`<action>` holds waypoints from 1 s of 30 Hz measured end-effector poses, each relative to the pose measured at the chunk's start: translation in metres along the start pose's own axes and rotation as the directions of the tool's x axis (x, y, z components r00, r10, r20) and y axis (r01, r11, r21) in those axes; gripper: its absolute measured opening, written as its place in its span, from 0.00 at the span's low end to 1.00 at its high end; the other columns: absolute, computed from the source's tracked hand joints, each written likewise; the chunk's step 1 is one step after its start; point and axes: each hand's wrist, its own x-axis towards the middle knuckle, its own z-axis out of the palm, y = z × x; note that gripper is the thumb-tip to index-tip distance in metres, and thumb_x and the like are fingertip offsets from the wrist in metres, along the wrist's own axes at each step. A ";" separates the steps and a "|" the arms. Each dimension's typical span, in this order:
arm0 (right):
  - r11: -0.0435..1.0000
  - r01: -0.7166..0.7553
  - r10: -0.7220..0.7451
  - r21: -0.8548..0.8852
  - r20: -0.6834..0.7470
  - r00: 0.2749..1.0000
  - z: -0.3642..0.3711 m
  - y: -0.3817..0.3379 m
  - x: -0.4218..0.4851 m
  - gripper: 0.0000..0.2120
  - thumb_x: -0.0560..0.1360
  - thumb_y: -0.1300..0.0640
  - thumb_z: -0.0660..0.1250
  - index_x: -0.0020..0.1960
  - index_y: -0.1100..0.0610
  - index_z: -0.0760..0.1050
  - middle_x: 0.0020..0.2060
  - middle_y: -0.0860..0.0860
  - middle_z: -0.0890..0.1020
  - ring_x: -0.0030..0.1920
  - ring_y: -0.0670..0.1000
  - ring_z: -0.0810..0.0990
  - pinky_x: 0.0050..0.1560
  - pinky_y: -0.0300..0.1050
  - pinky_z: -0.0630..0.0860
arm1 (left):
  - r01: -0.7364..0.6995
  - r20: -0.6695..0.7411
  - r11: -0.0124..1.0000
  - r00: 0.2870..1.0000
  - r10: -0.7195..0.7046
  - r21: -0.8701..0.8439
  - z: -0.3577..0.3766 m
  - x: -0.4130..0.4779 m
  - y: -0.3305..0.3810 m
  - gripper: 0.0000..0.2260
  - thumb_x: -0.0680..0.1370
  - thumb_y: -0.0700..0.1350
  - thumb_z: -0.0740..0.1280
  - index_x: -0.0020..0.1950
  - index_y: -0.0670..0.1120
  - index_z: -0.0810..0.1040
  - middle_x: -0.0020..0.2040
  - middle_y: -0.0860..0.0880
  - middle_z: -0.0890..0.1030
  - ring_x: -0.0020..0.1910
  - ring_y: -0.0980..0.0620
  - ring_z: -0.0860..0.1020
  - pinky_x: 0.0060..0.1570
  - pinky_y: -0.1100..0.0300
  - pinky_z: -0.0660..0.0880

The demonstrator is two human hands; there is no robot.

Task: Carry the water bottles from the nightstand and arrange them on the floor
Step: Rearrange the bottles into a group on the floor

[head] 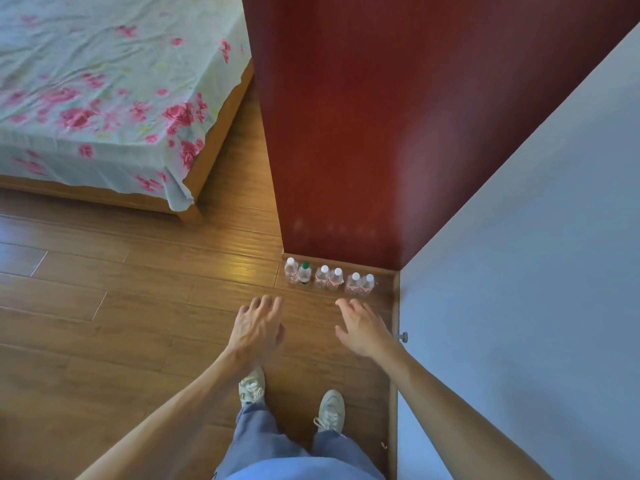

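Several clear water bottles [329, 277] stand upright in a row on the wooden floor [138, 306], against the base of a dark red cabinet [363, 133]. Most have white caps; the second from the left, a bottle with a green cap [304, 273], differs. My left hand [258, 325] hovers above the floor in front of the row's left end, fingers spread and empty. My right hand [362, 327] hovers in front of the row's right end, fingers relaxed, holding nothing. Neither hand touches a bottle.
A bed with a floral sheet [104, 98] fills the upper left. A pale wall or door [536, 271] with a small knob [403, 337] runs along the right. My feet in light sneakers [330, 408] stand just behind my hands.
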 end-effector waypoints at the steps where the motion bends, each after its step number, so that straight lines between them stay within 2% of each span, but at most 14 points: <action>1: 1.000 -0.006 0.006 0.000 -0.001 1.000 0.000 -0.006 0.004 0.23 0.81 0.51 0.61 0.74 0.55 0.62 0.69 0.55 0.71 0.70 0.57 0.70 0.66 0.58 0.73 | -0.004 0.013 1.000 1.000 0.004 0.002 -0.002 0.000 -0.009 0.16 0.67 0.44 0.71 0.54 0.44 0.77 0.46 0.47 0.80 0.44 0.45 0.80 0.38 0.52 0.77; 4: 0.999 -0.026 0.026 0.023 -0.003 1.000 0.001 -0.030 0.018 0.24 0.81 0.51 0.61 0.74 0.55 0.61 0.69 0.55 0.71 0.70 0.56 0.70 0.66 0.57 0.73 | -0.026 0.055 1.000 0.998 0.025 0.012 -0.014 0.007 -0.039 0.16 0.69 0.44 0.69 0.55 0.44 0.75 0.47 0.47 0.80 0.45 0.44 0.80 0.40 0.51 0.76; 10: 0.995 -0.090 0.090 0.045 -0.012 0.996 0.010 -0.073 0.042 0.25 0.81 0.50 0.62 0.75 0.55 0.61 0.69 0.55 0.72 0.69 0.56 0.71 0.66 0.55 0.73 | -0.091 0.096 0.995 0.991 0.094 -0.036 -0.032 0.029 -0.092 0.17 0.73 0.49 0.65 0.59 0.44 0.73 0.54 0.46 0.79 0.54 0.43 0.78 0.49 0.50 0.75; 20: 0.966 -0.202 0.212 0.159 -0.050 0.976 0.025 -0.107 0.054 0.23 0.81 0.51 0.63 0.73 0.54 0.62 0.68 0.54 0.73 0.67 0.55 0.73 0.62 0.52 0.76 | -0.202 0.152 0.979 0.968 0.200 -0.001 -0.030 0.051 -0.153 0.19 0.73 0.51 0.65 0.60 0.43 0.74 0.53 0.45 0.79 0.53 0.42 0.78 0.48 0.49 0.76; 25: 0.956 -0.241 0.245 0.167 -0.003 0.970 0.031 -0.106 0.054 0.25 0.81 0.50 0.63 0.75 0.54 0.61 0.70 0.53 0.73 0.69 0.55 0.73 0.65 0.51 0.74 | -0.150 0.163 0.989 0.975 0.150 -0.011 -0.031 0.056 -0.171 0.20 0.76 0.53 0.63 0.64 0.45 0.71 0.58 0.47 0.78 0.59 0.44 0.76 0.53 0.50 0.74; 30: 0.954 -0.244 0.243 0.175 0.028 0.970 0.032 -0.094 0.072 0.25 0.81 0.50 0.63 0.75 0.54 0.61 0.71 0.53 0.72 0.70 0.54 0.73 0.65 0.50 0.74 | 0.029 0.083 0.998 0.996 -0.024 -0.060 -0.045 0.071 -0.208 0.20 0.74 0.53 0.64 0.62 0.45 0.73 0.56 0.46 0.79 0.57 0.43 0.78 0.50 0.50 0.76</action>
